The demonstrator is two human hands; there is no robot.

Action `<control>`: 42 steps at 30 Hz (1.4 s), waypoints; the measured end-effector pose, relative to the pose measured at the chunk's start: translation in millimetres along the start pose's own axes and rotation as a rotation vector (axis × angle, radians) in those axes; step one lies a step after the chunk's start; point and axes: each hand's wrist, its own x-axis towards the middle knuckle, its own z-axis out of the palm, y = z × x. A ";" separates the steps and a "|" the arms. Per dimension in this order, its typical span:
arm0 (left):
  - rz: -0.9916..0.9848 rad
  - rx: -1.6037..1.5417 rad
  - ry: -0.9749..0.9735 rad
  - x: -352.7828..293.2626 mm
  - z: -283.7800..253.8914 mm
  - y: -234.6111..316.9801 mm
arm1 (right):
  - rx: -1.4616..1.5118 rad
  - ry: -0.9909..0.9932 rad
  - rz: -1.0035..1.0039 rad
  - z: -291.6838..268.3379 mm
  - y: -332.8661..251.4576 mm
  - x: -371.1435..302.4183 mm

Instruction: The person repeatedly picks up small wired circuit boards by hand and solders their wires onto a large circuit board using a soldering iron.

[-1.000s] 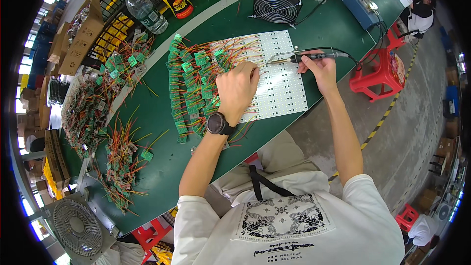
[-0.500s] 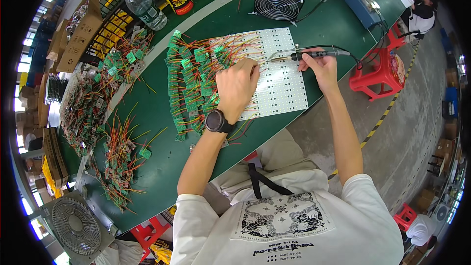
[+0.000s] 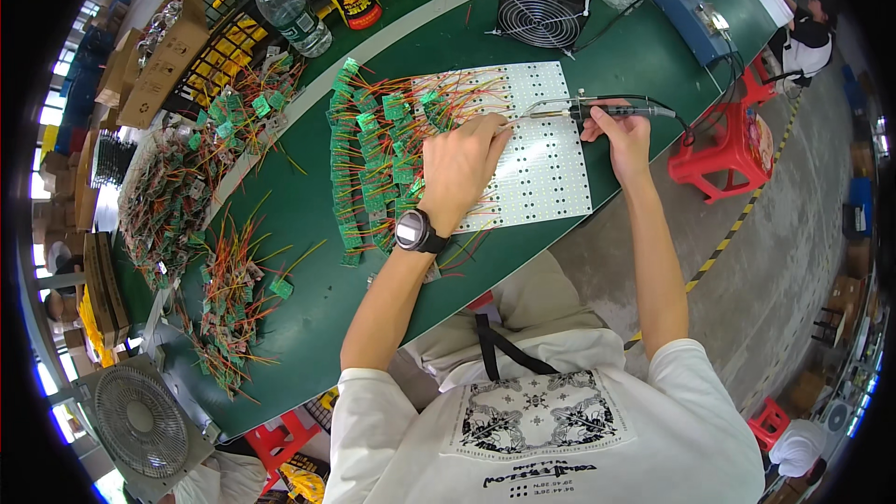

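The long green work surface (image 3: 308, 252) carries a white rectangular LED panel (image 3: 551, 163), with rows of small green circuit boards with red and yellow wires (image 3: 369, 163) along its left edge. The left hand (image 3: 462, 163) presses down there, its grip pinched on a wire end at the panel. The right hand (image 3: 623, 126) is closed around a black-handled soldering iron (image 3: 583, 110), tip close to the left fingers. This looks like soldering a lead; next the tip must meet the pad squarely. A black fan (image 3: 541, 14) and clear water bottle (image 3: 289, 11) stand behind; loose wires crowd the joint.
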 end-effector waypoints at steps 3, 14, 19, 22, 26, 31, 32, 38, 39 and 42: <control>0.118 -0.005 -0.052 -0.4 -1.9 -5.6 | 0.010 0.008 -0.006 1.1 -0.6 -0.9; 0.153 0.141 -0.010 -1.7 5.8 -9.6 | -0.018 -0.018 0.023 -2.4 2.4 -1.2; 0.157 0.155 -0.001 -2.1 6.8 -11.6 | -0.014 -0.033 0.011 -2.1 2.3 -0.9; 0.168 0.145 0.006 -2.2 6.5 -11.2 | -0.019 -0.042 0.011 -3.0 3.4 -0.9; 0.169 0.140 0.001 -2.5 5.9 -11.2 | -0.029 -0.062 0.009 -3.5 4.1 -1.1; 0.169 0.136 -0.004 -2.1 6.3 -11.7 | -0.042 -0.068 0.013 -2.5 3.2 -1.5; 0.167 0.132 -0.008 -2.1 6.0 -11.8 | -0.045 -0.070 0.012 -2.3 3.2 -1.6; 0.167 0.127 -0.003 -2.2 7.4 -12.4 | -0.053 -0.072 0.012 -1.3 2.7 -1.4; 0.166 0.127 -0.002 -2.3 7.5 -12.3 | -0.053 -0.072 0.013 -1.2 2.3 -1.7; 0.168 0.127 -0.003 -2.9 7.6 -13.3 | -0.060 -0.069 0.014 -0.1 1.1 -2.4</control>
